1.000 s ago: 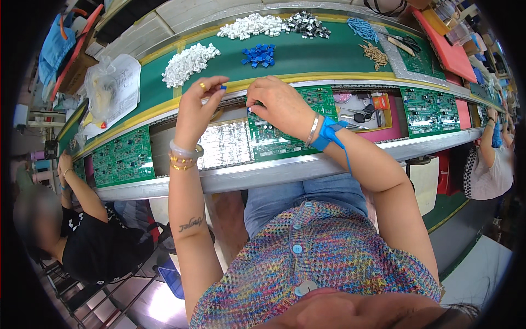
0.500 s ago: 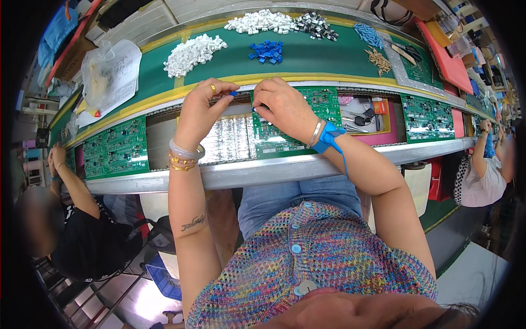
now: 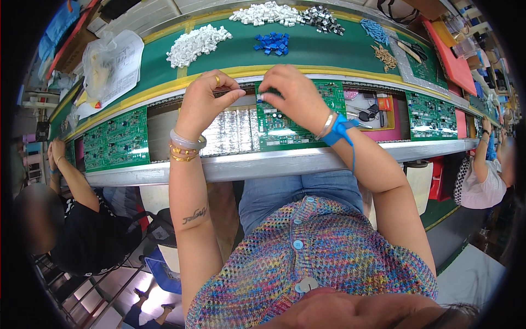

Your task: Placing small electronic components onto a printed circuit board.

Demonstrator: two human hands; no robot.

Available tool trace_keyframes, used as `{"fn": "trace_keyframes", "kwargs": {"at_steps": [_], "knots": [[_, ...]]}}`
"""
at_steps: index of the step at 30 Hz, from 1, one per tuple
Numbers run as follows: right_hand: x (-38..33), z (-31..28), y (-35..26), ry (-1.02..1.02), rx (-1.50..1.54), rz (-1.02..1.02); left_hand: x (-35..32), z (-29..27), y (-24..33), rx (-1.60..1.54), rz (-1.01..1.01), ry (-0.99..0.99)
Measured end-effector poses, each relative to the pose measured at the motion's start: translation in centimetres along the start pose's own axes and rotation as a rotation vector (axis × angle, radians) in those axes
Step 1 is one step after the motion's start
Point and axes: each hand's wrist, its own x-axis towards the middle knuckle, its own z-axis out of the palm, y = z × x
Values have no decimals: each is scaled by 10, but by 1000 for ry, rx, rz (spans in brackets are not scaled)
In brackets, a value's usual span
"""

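My right hand (image 3: 293, 96) bends over the upper left corner of a green circuit board (image 3: 285, 131). Its thumb and fingertips close on a small blue component (image 3: 260, 101) at the board's edge, partly covered by the fingers. To the left, my left hand (image 3: 216, 101) hovers above the gap beside that board, thumb and index tips drawn together with nothing visible between them. Beyond the hands, a heap of blue components (image 3: 272, 43) lies on the green work surface, near piles of white connectors (image 3: 197, 45) and black-and-white connectors (image 3: 322, 20).
Another populated board (image 3: 116, 138) sits left on the metal rail (image 3: 230, 169), and one (image 3: 433, 116) sits right. A tool tray (image 3: 378, 118) lies below the rails. Blue parts (image 3: 374, 31), tan parts (image 3: 384, 57) and scissors (image 3: 416, 50) lie far right. Co-workers sit on both sides.
The blue component has left my left fingertips, and a blue one now shows at my right fingertips by the board's corner. My right hand has shifted slightly up and right.
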Motion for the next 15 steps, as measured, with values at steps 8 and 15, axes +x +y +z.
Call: {"fn": "trace_keyframes", "kwargs": {"at_steps": [8, 15], "knots": [[-13, -57, 4, 149, 126, 133, -32, 14, 13, 219, 261, 11], [-41, -82, 45, 161, 115, 225, -62, 37, 32, 357, 265, 43]]}}
